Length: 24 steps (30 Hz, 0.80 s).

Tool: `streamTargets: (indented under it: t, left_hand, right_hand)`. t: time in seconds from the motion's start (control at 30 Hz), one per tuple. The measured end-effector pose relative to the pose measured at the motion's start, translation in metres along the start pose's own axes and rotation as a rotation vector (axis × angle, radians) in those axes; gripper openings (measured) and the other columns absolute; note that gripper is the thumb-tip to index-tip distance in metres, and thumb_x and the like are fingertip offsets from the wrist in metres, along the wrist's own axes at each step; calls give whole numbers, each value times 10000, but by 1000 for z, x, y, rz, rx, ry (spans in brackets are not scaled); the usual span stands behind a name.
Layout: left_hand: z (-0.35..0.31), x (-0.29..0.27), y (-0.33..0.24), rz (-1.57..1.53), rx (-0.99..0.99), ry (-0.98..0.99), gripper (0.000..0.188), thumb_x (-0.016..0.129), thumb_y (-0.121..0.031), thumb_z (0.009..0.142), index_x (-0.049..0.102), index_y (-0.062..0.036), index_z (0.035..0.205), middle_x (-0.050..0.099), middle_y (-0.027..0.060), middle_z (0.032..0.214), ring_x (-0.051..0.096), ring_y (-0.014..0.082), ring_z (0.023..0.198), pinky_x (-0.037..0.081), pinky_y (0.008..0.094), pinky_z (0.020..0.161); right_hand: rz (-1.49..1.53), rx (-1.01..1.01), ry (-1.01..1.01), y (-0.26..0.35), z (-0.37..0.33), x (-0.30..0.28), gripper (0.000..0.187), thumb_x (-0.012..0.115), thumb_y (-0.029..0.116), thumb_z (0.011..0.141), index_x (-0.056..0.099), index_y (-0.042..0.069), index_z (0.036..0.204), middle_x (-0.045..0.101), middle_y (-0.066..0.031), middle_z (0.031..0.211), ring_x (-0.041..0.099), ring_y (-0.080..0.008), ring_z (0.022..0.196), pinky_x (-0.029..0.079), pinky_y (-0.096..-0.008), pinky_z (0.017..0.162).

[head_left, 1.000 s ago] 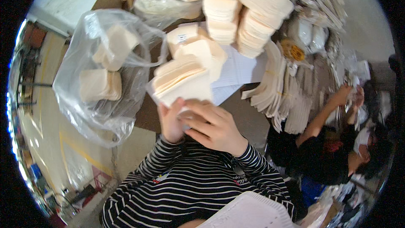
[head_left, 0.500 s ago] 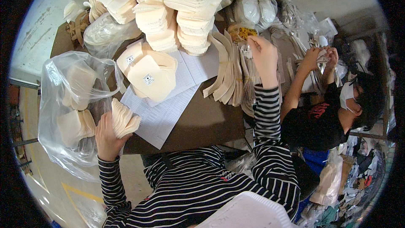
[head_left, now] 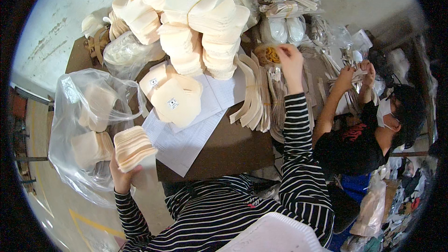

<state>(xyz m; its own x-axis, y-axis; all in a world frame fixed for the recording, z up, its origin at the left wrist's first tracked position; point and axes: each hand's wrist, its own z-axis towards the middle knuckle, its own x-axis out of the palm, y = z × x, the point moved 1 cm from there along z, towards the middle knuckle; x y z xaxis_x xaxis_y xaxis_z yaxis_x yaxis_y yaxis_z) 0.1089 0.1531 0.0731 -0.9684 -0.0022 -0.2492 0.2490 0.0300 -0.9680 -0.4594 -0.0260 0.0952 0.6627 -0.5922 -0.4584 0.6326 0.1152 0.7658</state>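
Observation:
My left hand (head_left: 122, 177) grips a thick stack of cream foam-like pads (head_left: 134, 147) from below, beside the table's left front corner. The stack's broad top face and layered edge both show. My right hand (head_left: 292, 69) reaches far forward, with thumb and fingers pinched together at a small heap of yellow rubber bands (head_left: 270, 55). Whether a band is between the fingertips is too small to tell. Below that hand lie bundles of long beige strips (head_left: 252, 95). Two small groups of cream pads with square labels (head_left: 176, 102) rest mid-table on printed paper sheets (head_left: 184, 156).
A clear plastic bag (head_left: 58, 126) holding pad stacks hangs at the table's left edge. Tall banded piles of cream pads (head_left: 179, 49) fill the far side. At right, a co-worker in a black shirt (head_left: 350, 144) handles strips. Plastic-wrapped white pieces (head_left: 284, 30) lie at the back.
The pad stack in my left hand has turned, so more of its flat face shows. My right hand stays by the rubber bands. The whole view has shifted slightly.

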Motion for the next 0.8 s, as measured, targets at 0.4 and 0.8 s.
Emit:
streamTargets:
  t: [0.4,0.8]
  left_hand:
    - [-4,139,-12,-1156,-279,404,867,782,-418,742,434,9,1412,592,149,1317,588,282,1190,475,402,1037]
    - [14,129,-47,-1152,-338,427,761,677,-495,845,463,-33,1411,592,152,1329,582,287,1213,470,436,1048]
  right_hand:
    - [1297,577,745,148,-140,22,208,581,118,940,642,-12,1092,606,-287,1288,585,-71,516,381,-181,418]
    - [1459,668,667,134,-181,34,634,540,44,959,263,279,1479,436,-295,1446,450,-67,438,366,-178,395]
